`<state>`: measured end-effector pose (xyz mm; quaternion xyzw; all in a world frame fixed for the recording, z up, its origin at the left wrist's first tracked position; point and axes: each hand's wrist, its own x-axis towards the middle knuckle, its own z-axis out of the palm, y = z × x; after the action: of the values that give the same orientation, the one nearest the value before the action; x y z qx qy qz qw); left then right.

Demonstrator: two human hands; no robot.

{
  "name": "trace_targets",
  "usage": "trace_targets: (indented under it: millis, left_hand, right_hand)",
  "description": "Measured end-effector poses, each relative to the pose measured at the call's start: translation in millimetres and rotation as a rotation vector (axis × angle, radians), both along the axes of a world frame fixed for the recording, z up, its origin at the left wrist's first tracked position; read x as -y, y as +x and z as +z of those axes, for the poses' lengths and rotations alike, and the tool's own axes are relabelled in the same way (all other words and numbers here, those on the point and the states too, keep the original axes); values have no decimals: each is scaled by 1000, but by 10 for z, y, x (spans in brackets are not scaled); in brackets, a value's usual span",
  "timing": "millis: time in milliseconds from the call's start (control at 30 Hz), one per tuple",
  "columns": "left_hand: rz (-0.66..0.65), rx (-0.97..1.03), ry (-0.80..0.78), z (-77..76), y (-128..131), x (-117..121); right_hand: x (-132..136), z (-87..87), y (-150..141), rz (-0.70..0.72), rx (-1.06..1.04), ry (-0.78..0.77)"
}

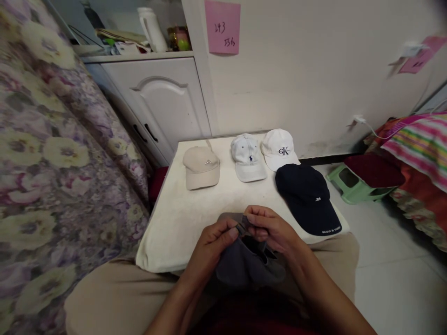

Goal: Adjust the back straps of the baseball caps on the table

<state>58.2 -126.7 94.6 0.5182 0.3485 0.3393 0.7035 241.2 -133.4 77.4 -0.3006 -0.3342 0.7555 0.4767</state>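
A dark grey baseball cap (244,267) hangs between my hands over the near edge of the table, its opening partly facing up. My left hand (218,237) pinches the cap's edge between thumb and fingers. Close beside it, my right hand (267,225) grips what looks like the strap end. The fingertips hide the exact spot held. Beyond them on the table are a beige cap (201,167), a pale blue cap (247,158), a white cap with dark letters (279,150) and, at the right, a navy cap (305,197).
A cream cloth (167,223) covers the low table. Left hangs a floral curtain (70,186); behind is a white cabinet (160,97) bearing a white jug (152,30). A green stool (349,184) with a dark red top stands at right, beside a striped cloth (422,139).
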Motion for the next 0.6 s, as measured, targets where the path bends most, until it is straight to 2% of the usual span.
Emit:
trace_targets:
  millis: [367, 600]
  left_hand:
    - [-10, -41, 1, 0, 13, -24]
    - [-8, -45, -7, -18, 4, -28]
  right_hand:
    - [18, -7, -48, 52, -54, -53]
    - [3, -95, -40, 80, -75, -59]
